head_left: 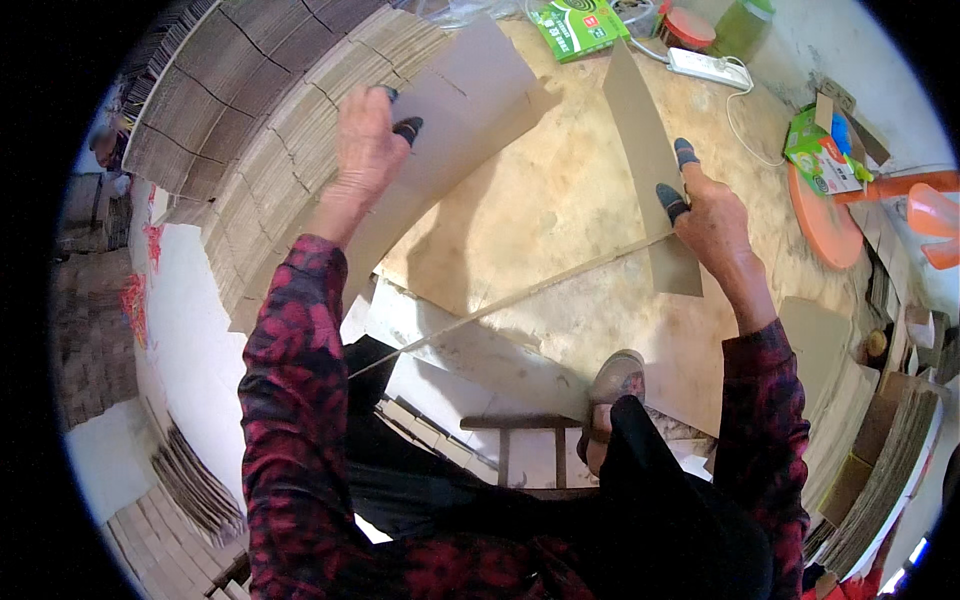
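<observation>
— Over the far left of the floor, what has the left hand (365, 140) got?

— It grips the near edge of a flat cardboard sheet (470, 90), fingers closed over it, dark covers on the fingertips. That sheet lies partly on the long stack of folded cardboard (250, 110) curving along the left edge.

— And the right hand (712, 215)?

— Closed on a second cardboard piece (645, 150), held up on edge so it shows as a narrow tilted panel, its lower flap hanging beside the wrist. Both sheets look joined by a thin folded edge (520, 295) running across the tan floor (540, 210) between the arms.

— What sits at the far edge?

— A green box (577, 25), a white power strip (708, 67) with its cord, a red-lidded jar (688, 27).

— Right side?

— An orange plastic stool (825, 220) with a green packet (820, 150) on it, and more cardboard stacked (885, 470) near the right corner. A shoe (612, 385) rests on a wooden stool (525, 445) below.
</observation>
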The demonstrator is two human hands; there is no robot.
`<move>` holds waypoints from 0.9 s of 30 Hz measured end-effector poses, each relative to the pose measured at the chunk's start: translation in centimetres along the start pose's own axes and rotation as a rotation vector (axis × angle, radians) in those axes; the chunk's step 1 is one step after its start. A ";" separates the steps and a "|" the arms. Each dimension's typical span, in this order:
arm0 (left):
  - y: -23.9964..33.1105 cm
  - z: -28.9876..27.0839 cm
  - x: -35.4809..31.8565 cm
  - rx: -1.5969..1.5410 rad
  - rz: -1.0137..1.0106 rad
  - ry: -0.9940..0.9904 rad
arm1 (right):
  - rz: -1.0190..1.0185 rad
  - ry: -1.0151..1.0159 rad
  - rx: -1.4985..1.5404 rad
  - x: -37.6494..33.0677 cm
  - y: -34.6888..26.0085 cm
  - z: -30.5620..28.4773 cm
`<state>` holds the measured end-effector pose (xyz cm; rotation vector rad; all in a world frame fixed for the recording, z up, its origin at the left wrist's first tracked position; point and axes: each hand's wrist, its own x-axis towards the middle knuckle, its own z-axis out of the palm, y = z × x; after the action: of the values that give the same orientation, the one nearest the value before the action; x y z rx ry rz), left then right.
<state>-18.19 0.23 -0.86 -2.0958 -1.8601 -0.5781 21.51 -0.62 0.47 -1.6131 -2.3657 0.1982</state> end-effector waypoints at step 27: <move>16.1 -1.7 -2.3 -0.157 0.261 -0.691 | -0.108 0.056 0.191 -4.5 0.0 -4.4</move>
<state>-2.60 -4.69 0.48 -2.8372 -1.8286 0.0919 24.38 -4.94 3.97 -1.3823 -2.3065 0.3411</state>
